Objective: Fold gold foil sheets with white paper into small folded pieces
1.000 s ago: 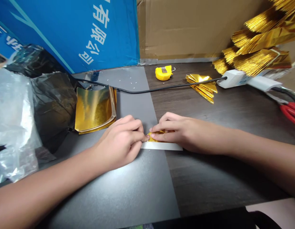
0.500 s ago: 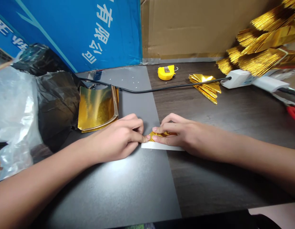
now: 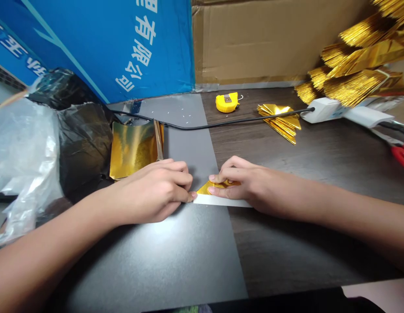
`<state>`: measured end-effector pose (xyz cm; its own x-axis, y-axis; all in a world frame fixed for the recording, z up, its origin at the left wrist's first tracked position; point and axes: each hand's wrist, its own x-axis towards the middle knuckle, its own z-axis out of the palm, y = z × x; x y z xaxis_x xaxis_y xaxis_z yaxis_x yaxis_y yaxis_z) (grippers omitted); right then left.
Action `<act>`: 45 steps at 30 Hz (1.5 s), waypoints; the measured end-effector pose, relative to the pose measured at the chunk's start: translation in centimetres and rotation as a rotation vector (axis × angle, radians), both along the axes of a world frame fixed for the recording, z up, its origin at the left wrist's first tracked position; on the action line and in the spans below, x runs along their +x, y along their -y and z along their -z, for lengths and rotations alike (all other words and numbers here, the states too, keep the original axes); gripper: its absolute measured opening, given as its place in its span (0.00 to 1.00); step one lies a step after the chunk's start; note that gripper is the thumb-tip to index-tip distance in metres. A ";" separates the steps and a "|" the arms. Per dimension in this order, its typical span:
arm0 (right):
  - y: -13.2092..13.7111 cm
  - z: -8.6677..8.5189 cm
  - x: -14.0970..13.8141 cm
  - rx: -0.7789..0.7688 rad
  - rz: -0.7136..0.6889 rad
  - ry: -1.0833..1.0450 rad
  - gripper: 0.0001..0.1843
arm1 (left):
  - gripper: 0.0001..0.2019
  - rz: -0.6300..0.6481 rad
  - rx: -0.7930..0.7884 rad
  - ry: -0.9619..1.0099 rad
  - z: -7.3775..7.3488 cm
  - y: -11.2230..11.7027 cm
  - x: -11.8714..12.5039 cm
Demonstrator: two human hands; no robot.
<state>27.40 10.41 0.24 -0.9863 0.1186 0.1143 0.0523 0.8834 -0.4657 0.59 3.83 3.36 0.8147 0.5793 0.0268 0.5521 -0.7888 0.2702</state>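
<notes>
A small folded piece of gold foil (image 3: 213,188) lies on a white paper strip (image 3: 221,201), at the edge of a grey mat (image 3: 188,248). My right hand (image 3: 239,182) pinches the foil between thumb and forefinger. My left hand (image 3: 152,189) has its fingers closed, with the fingertips at the foil's left point. It rests beside a stack of gold foil sheets (image 3: 133,150) and partly covers the stack's near edge. The foil's middle is partly hidden by my right fingers.
A yellow tape measure (image 3: 227,102), a fan of folded gold foil (image 3: 280,122) and a black cable (image 3: 208,125) lie beyond my hands. Gold fringed pieces (image 3: 355,74), a white power strip (image 3: 322,110), red-handled scissors (image 3: 402,155) and plastic bags (image 3: 84,148) lie to the sides.
My left hand has drawn slightly left, away from the foil, so more of the foil's left point shows. My right hand keeps its pinch. The view has shifted slightly.
</notes>
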 end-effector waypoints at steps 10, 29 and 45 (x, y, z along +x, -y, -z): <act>1.0 -1.6 0.0 0.160 0.000 0.072 0.17 | 0.12 -0.134 0.289 0.157 2.3 0.8 1.4; 5.3 -0.8 1.5 0.242 0.259 0.018 0.14 | 0.20 0.175 0.050 0.063 1.2 3.6 4.9; 10.8 -0.1 4.6 0.180 0.243 -0.114 0.20 | 0.03 -0.118 0.220 0.274 2.0 12.2 7.6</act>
<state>32.00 -0.36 0.34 -0.9112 0.3169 0.2634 0.2283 0.9203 -0.3177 8.22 -8.41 1.31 0.6878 0.6252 0.3690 0.5737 -0.7795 0.2513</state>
